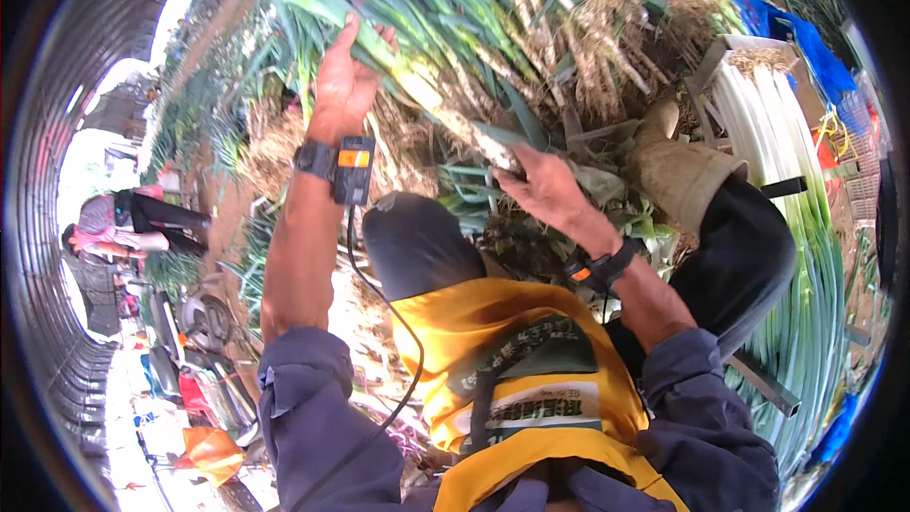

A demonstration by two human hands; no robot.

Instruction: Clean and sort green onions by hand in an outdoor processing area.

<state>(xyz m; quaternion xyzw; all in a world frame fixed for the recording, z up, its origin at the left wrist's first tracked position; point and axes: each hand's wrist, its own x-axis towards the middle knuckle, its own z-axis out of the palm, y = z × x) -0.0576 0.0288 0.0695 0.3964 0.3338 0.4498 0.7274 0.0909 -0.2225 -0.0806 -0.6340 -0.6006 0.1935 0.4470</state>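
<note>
A long leek [417,87], green-leaved at the upper left and soil-stained toward its root end, slants across in front of me. My left hand [347,81] is closed around its green upper part, thumb on the near side. At the lower end, my right hand [548,188] grips the dirty white shank near the roots, its fingers partly hidden. Beyond my hands lies a big heap of unpeeled leeks [455,14], their brown roots [602,52] matted with soil. Stripped leaves [474,194] litter the ground below the held leek.
To my right, a stack of clean white leeks [763,123] rests on a metal frame [773,389], beside a blue plastic sheet [791,28]. My boot [678,161] stands near the heap. Far left are another person [123,228] and a parked motorbike [209,322]. A cable [417,351] hangs from my left wrist.
</note>
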